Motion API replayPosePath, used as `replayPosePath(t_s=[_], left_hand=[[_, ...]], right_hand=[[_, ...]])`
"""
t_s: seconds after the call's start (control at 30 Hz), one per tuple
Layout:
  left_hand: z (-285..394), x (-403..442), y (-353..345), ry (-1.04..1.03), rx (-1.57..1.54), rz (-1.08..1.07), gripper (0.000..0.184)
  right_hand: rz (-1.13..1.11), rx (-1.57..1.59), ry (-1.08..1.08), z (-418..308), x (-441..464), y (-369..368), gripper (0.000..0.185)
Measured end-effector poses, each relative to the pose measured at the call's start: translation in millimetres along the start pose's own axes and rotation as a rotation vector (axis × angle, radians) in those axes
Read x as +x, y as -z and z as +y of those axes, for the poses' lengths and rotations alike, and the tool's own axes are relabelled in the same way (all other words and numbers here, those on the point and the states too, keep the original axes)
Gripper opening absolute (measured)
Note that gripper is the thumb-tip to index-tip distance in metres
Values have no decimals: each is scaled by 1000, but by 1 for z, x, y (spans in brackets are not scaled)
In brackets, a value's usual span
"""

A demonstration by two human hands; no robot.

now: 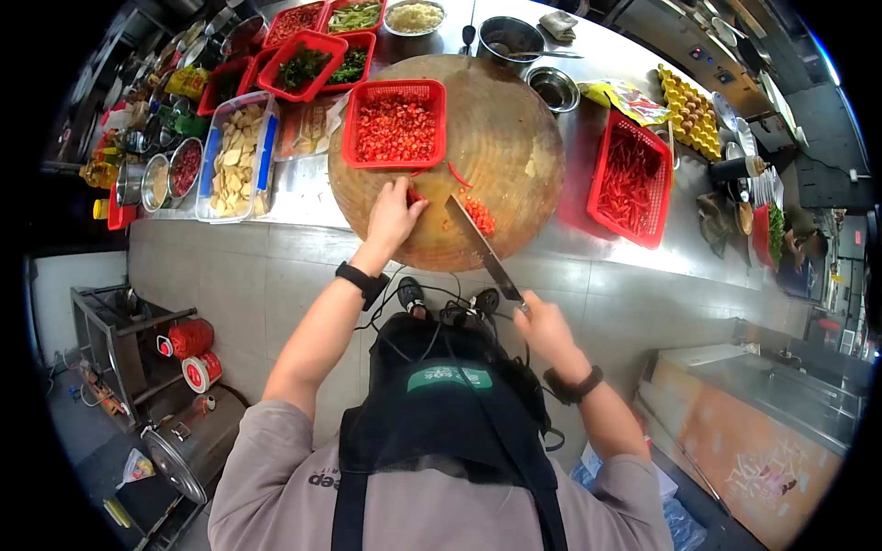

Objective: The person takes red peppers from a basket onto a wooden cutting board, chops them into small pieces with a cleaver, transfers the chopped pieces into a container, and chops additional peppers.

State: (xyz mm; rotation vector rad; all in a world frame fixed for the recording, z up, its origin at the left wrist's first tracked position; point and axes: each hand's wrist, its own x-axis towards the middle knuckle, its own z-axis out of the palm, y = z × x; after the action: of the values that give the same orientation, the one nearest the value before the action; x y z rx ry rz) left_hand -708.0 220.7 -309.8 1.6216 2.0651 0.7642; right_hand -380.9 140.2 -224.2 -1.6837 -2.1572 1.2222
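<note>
My right hand (542, 326) is wrapped round the handle of a cleaver (487, 253), whose blade tip rests by a small heap of chopped red chili (479, 217) on the round wooden board (514, 138). My left hand (395, 216) is closed on red chili (414, 196) at the board's near left part, its fingers partly hiding it. Just beyond that hand, a red basket (395, 124) full of chopped chili stands on the board. One long red chili (459, 174) lies between the basket and the heap.
On the right is a red basket (629, 179) of whole chilies, with an egg tray (689, 112) behind it. A clear tub (237, 156) of pale slices stands left. Metal bowls (553, 89) and red baskets of greens (303, 66) line the far side.
</note>
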Motion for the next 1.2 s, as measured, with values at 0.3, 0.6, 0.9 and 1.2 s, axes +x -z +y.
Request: replayPosePath(t_s=[0.3,0.6,0.9,1.2], left_hand=[[8,7,-4,-265,83,-239,30],[24,21,-20,-300,445,53,30],[16,15,-7,-329,394,-182,16],[63,31,-46,-424,422,85,18]], right_hand=[[119,69,-33,2,15,15,17],[191,180,-107,5,16,32,15],[209,178,-120,23,8,37,17],[195,173,-109,25,13,46,17]])
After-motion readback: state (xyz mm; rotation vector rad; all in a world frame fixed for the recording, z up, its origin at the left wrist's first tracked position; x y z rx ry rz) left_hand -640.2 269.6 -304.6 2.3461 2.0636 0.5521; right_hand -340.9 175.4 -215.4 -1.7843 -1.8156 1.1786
